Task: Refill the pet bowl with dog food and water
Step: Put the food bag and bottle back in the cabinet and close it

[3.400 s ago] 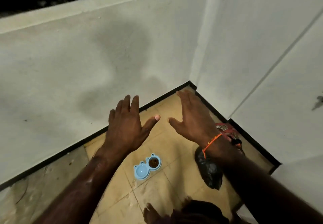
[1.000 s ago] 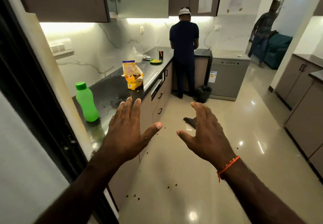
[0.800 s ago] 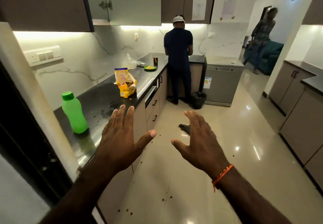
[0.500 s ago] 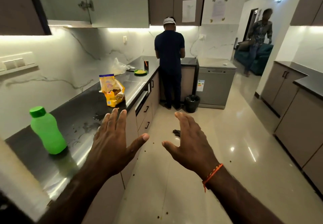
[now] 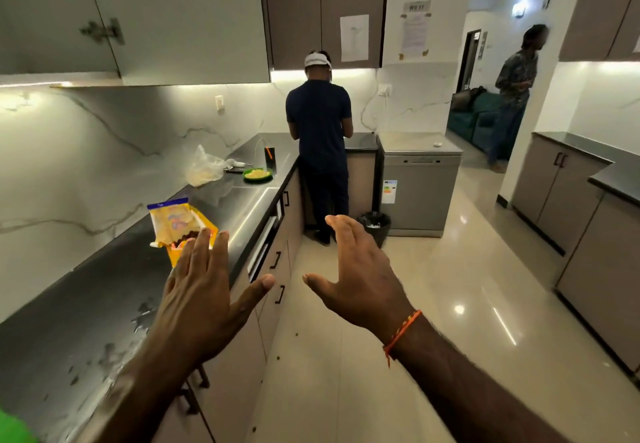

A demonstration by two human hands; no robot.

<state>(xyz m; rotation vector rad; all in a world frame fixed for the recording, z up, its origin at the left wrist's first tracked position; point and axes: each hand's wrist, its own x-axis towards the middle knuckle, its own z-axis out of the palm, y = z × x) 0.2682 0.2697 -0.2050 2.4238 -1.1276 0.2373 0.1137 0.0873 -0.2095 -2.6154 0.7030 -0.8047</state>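
Note:
A yellow dog food bag (image 5: 173,223) with a blue top edge stands on the dark countertop (image 5: 86,297) at left. My left hand (image 5: 204,290) is stretched out flat, fingers apart, its fingertips just in front of the bag's lower edge. My right hand (image 5: 360,276) is held out over the floor, open and empty, with an orange thread on the wrist. Only a green sliver of the water bottle (image 5: 14,430) shows at the bottom left corner. The pet bowl is out of view.
A person in a dark shirt (image 5: 318,145) stands at the far end of the counter beside a grey dishwasher (image 5: 419,190) and a black bin (image 5: 375,226). Another person (image 5: 512,96) stands in the doorway at right. Cabinets (image 5: 585,228) line the right side; kibble bits dot the glossy floor.
I have turned from the balcony corner with the blue pet bowl into the kitchen and moved along the counter. The green bottle slid to the frame's corner; the food bag is now at my left fingertips.

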